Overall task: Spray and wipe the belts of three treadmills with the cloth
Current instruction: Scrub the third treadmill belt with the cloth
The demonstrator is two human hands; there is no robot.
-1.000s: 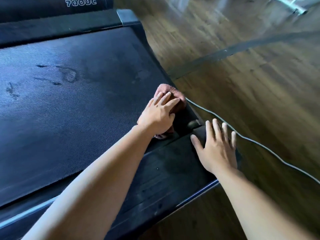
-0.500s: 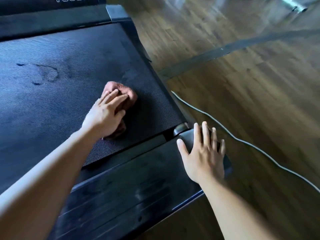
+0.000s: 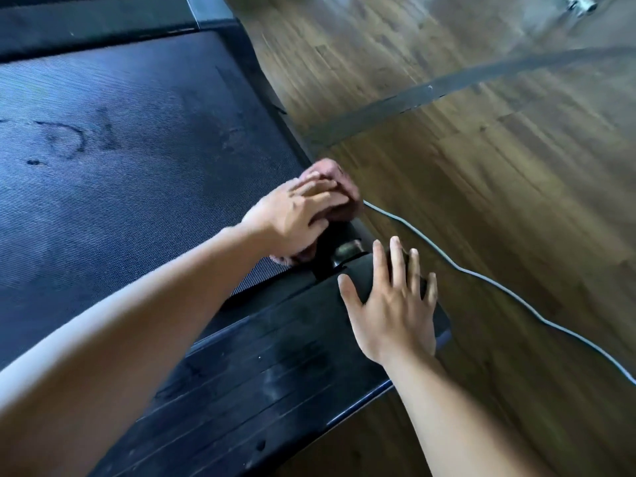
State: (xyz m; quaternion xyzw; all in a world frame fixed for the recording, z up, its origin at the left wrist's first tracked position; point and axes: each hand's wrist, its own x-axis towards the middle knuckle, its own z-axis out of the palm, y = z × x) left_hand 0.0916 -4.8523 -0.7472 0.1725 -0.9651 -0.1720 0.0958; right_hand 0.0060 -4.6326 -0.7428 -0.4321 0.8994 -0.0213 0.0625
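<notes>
A black treadmill belt [image 3: 120, 187] fills the left of the view, with damp marks on its far left part. A reddish-brown cloth [image 3: 339, 194] lies bunched at the belt's right edge, near the rear corner. My left hand [image 3: 296, 215] presses flat on the cloth with its fingers stretched over it. My right hand [image 3: 395, 304] rests flat, fingers spread, on the black rear end cap [image 3: 275, 366] of the treadmill. No spray bottle is in view.
A wooden floor [image 3: 499, 201] lies to the right of the treadmill. A thin grey cable [image 3: 481, 277] runs across it from the treadmill's side toward the lower right. A dark strip [image 3: 430, 94] crosses the floor farther back.
My left hand swept the cloth left across the belt and then back right to the belt's edge. My right hand stayed on the end cap.
</notes>
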